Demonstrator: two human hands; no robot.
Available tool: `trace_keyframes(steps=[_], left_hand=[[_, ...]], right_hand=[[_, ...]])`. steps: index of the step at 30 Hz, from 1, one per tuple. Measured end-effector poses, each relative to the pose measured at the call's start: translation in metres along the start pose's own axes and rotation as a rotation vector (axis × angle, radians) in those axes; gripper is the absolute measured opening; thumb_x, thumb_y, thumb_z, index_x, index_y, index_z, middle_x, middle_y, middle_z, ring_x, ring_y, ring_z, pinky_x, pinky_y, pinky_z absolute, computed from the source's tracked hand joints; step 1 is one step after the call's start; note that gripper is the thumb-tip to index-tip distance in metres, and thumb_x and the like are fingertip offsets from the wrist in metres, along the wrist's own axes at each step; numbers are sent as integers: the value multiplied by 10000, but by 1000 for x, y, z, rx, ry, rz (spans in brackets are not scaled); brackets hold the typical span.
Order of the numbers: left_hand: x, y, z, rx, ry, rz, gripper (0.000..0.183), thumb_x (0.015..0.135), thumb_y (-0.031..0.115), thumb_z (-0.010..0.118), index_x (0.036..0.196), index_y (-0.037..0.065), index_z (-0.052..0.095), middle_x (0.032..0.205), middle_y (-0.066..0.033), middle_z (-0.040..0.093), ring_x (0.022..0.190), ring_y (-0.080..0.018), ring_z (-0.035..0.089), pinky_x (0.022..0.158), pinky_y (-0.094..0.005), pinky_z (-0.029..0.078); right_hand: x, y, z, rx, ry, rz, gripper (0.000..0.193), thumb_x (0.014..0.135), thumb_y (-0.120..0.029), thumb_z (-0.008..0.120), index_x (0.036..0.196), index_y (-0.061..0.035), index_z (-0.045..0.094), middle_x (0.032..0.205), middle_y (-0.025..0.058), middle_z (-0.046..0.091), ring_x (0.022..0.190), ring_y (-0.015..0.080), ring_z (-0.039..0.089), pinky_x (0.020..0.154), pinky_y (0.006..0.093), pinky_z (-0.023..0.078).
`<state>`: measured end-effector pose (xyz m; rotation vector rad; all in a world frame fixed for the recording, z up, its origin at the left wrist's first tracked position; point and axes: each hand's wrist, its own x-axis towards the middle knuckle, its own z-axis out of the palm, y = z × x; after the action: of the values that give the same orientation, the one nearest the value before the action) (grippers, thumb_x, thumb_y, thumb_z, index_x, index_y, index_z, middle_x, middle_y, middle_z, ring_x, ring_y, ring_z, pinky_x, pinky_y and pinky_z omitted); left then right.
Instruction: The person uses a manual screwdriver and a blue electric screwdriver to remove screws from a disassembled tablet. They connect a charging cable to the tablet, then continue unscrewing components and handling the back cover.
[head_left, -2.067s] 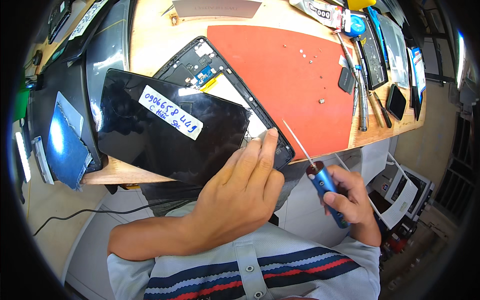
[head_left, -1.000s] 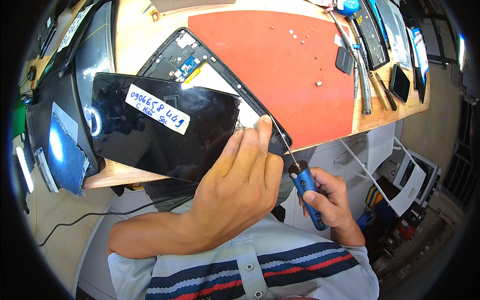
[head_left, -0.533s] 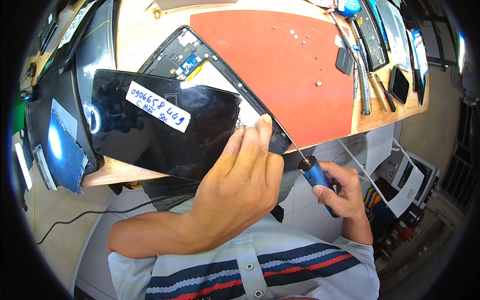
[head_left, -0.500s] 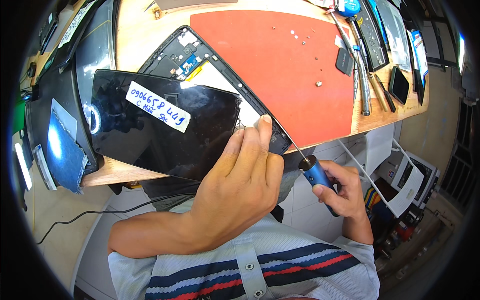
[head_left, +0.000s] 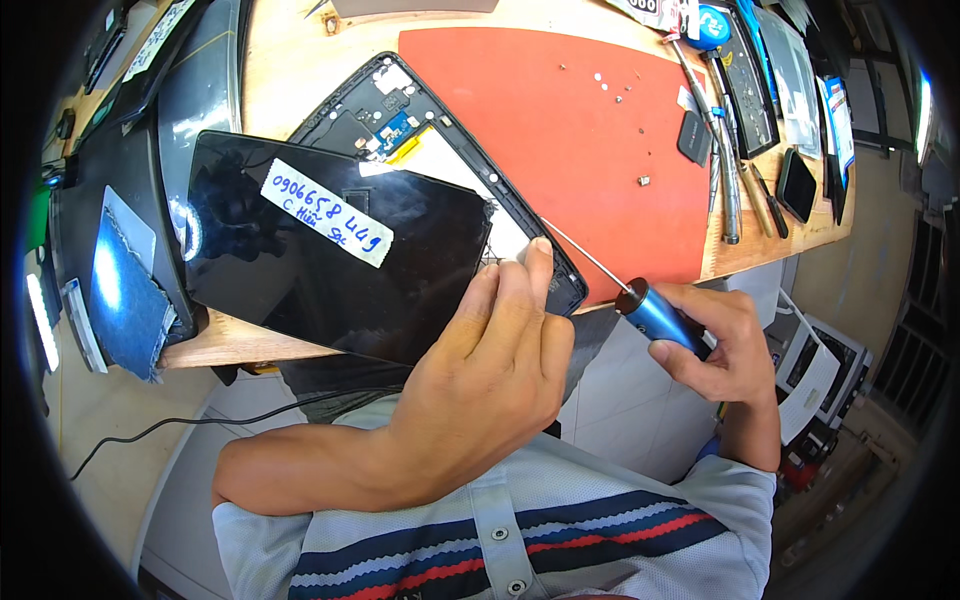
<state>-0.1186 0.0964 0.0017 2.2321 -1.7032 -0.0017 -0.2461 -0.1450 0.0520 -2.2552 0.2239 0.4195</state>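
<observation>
Left hand at an opened tablet housing, right hand around a blue screwdriver.

The left hand (head_left: 500,370) sets its fingertips on the near end of the tablet housing (head_left: 408,100), which stretches toward 11 o'clock on the tabletop (head_left: 285,60); its thumb is hidden, so whether that grip pinches anything cannot be told. At 3 o'clock from it, the right hand (head_left: 725,345) has its grip closed round the blue screwdriver (head_left: 662,320), shaft aimed at 10 o'clock, tip at the housing's rim. The dark screen panel (head_left: 330,290) overlaps the housing at 10 o'clock from the left hand; the orange mat (head_left: 600,150) lies at 1 o'clock.
</observation>
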Motion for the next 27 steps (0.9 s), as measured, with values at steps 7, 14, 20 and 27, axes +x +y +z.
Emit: trace_keyframes(steps=[7,14,20,27], left_hand=[[2,0,-1,-3,-2,-10,125,825,96,641,831,-13,581,1238,-318,677,1066,-346,655,1022,-435,559],[7,1,0,42,-4,2,140,806,116,647,808,-10,585,1185,-303,692,1009,-334,662,1022,-434,560],[8,0,-2,46,-12,7,132,837,108,636,793,1,573,1169,-309,699,1010,-331,659,1031,-437,556],[8,-1,-4,34,-22,16,147,860,114,639,801,-8,580,1161,-313,701,1001,-337,666,1029,-437,556]], right_hand=[[13,-8,-18,-75,-57,-32,453,799,-147,784,1196,60,715,840,170,737,630,273,704,586,349,554],[18,-4,-22,-79,-60,-46,466,804,-161,792,1208,59,717,825,165,734,622,263,696,584,338,551],[21,-1,-24,-74,-57,-60,469,805,-162,801,1214,53,722,823,163,735,620,257,698,581,338,552],[26,1,-27,-83,-64,-88,466,804,-162,802,1215,46,728,826,163,736,614,248,696,579,329,550]])
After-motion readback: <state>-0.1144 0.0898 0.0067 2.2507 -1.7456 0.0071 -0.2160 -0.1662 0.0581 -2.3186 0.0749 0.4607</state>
